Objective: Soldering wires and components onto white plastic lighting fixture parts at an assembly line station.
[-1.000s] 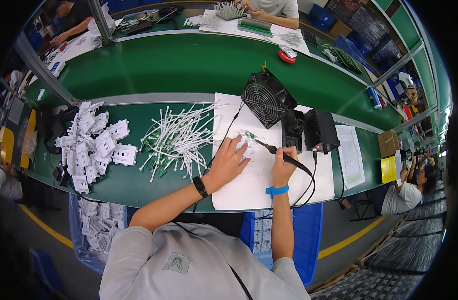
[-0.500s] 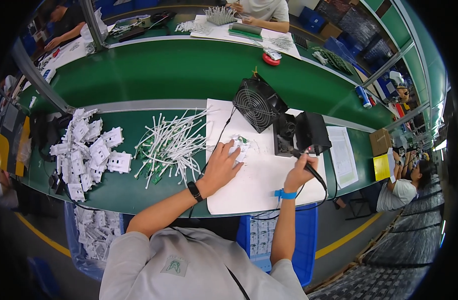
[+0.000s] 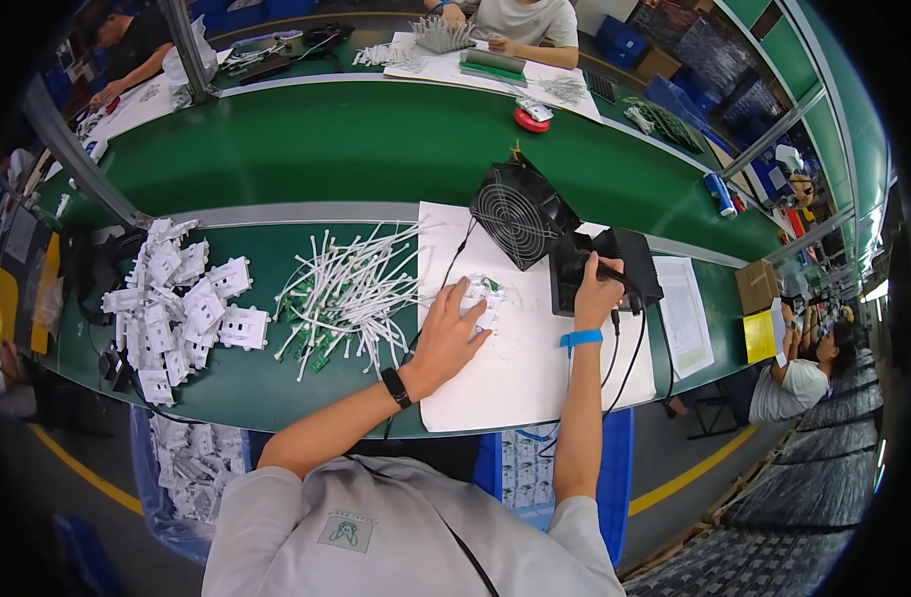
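Observation:
My left hand [image 3: 448,338] lies on the white paper, its fingers holding down a white plastic housing [image 3: 487,310] with a small green circuit board [image 3: 491,285] at its far end. The hand partly covers the housing. To the right, my right hand [image 3: 600,291] is closed around the black handle of a soldering iron, whose cord [image 3: 635,291] loops off to the right. The iron's front end points into the black iron stand [image 3: 563,267], so its tip is hidden. Beside the stand is a black box-shaped unit [image 3: 627,257].
A black fan [image 3: 515,211] stands behind the housing. White cables with green boards [image 3: 351,289] and a pile of white housings [image 3: 182,308] lie on the left. Printed sheets [image 3: 682,313] lie right. Below the bench edge are blue bins [image 3: 617,478]. Co-workers sit across and to the right.
My right hand has moved up and away from me with the soldering iron, over to the stand. My left hand stays on the housing. The view has shifted slightly.

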Demonstrator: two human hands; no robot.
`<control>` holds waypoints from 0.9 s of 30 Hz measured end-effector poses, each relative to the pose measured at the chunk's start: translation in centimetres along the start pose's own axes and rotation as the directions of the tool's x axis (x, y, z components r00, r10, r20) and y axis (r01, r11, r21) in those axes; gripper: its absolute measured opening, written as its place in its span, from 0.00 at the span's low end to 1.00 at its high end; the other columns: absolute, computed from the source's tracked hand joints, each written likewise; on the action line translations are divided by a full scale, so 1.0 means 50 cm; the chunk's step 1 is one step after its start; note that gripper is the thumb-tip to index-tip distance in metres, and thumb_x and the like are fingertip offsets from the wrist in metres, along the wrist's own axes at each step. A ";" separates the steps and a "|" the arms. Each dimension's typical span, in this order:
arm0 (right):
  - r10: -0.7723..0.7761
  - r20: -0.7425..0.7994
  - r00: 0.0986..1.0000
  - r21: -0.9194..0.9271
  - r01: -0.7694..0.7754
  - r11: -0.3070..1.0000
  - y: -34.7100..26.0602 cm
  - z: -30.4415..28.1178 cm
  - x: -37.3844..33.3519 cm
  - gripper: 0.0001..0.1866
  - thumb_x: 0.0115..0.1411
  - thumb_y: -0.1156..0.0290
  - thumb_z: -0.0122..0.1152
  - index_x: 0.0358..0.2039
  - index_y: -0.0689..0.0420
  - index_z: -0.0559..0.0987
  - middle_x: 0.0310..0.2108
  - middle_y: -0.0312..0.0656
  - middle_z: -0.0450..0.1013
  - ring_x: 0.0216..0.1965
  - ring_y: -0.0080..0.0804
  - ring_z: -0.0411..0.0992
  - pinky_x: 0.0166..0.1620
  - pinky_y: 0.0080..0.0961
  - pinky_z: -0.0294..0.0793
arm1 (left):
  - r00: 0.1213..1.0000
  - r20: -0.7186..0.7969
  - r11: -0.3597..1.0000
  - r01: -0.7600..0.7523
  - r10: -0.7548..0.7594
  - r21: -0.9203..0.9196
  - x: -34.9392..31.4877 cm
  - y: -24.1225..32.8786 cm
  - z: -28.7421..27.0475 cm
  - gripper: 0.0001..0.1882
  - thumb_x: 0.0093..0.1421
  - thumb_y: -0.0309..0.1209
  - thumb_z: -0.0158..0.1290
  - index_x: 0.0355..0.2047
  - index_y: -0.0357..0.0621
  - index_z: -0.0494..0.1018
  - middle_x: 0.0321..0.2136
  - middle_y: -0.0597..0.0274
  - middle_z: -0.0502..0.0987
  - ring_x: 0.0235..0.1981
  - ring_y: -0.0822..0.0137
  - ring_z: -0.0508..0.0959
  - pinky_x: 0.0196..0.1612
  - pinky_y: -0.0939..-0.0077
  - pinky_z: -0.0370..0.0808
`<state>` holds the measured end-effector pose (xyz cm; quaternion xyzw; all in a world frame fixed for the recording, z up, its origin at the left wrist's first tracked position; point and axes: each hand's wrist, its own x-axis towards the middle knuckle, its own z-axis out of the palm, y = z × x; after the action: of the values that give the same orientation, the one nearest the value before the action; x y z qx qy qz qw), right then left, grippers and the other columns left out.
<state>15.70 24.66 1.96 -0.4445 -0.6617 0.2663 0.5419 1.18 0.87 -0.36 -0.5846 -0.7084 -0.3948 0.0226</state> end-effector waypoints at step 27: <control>0.083 -0.033 0.996 0.000 -0.084 0.997 -0.043 -0.067 -0.166 0.22 0.63 0.77 0.63 0.19 0.56 0.59 0.20 0.29 0.52 0.24 0.19 0.50 0.27 0.25 0.52 | 0.991 -0.001 0.991 -0.134 0.134 0.016 -0.014 0.008 -0.014 0.23 0.54 0.21 0.57 0.52 0.29 0.76 0.62 0.33 0.65 0.59 0.42 0.67 0.62 0.57 0.69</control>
<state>18.39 15.97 0.70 -0.4764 -0.6336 0.2810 0.5409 1.42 -0.13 -0.01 -0.6303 -0.6706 -0.3874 0.0545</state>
